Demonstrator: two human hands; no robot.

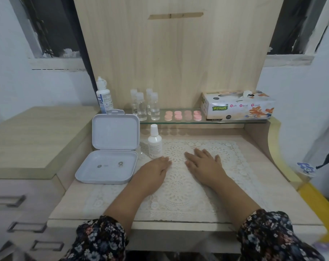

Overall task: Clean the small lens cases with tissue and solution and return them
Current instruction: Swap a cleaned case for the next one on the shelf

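Two small objects (109,164) in the open white plastic case (106,166) are indistinct; left hand (156,167) and right hand (203,162) lie flat, fingers spread, on the white lace mat (178,189).

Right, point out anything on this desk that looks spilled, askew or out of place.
Nothing stands out. The pink lens cases sit in tidy rows on the glass shelf, the small white bottle stands upright, the tissue box is square, and both hands rest flat on the lace mat. No spills visible.
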